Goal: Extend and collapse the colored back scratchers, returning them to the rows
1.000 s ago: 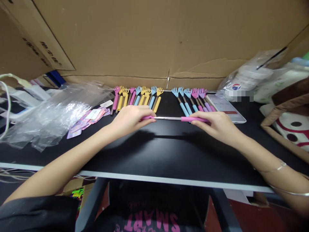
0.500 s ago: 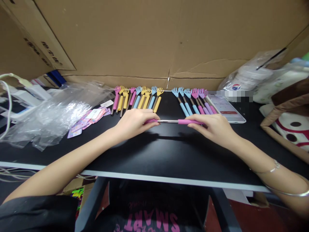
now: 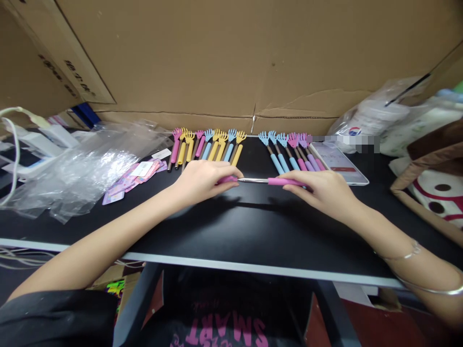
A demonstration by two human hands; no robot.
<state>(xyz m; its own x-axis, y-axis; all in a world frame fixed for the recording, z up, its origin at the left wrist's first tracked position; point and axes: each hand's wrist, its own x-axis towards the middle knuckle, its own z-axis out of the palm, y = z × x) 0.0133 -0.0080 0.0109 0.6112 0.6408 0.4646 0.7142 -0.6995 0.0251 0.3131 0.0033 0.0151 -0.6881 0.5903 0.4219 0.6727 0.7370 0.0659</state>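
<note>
Between my two hands, level above the desk, is a pink back scratcher [image 3: 254,180] with a shiny metal rod. My left hand [image 3: 207,180] is closed around its pink head end, which the fingers mostly hide. Its pink sleeve handle is pinched by my right hand [image 3: 318,188]. Behind my left hand lies a row of pink, yellow and blue back scratchers [image 3: 220,147], side by side. A second group, of blue, pink and purple back scratchers [image 3: 284,156], rests behind my right hand.
Clear plastic bags [image 3: 90,164] and a fan of printed cards [image 3: 135,176] lie to the left. A phone or tablet [image 3: 342,161] is right of the back scratchers. Farther right stand a bagged cup [image 3: 379,115] and a brown-strapped bag [image 3: 441,183]. Cardboard [image 3: 217,62] walls the back.
Both hands keep their hold on the pink back scratcher, and the exposed metal rod looks slightly shorter. The whole view has shifted a little.
</note>
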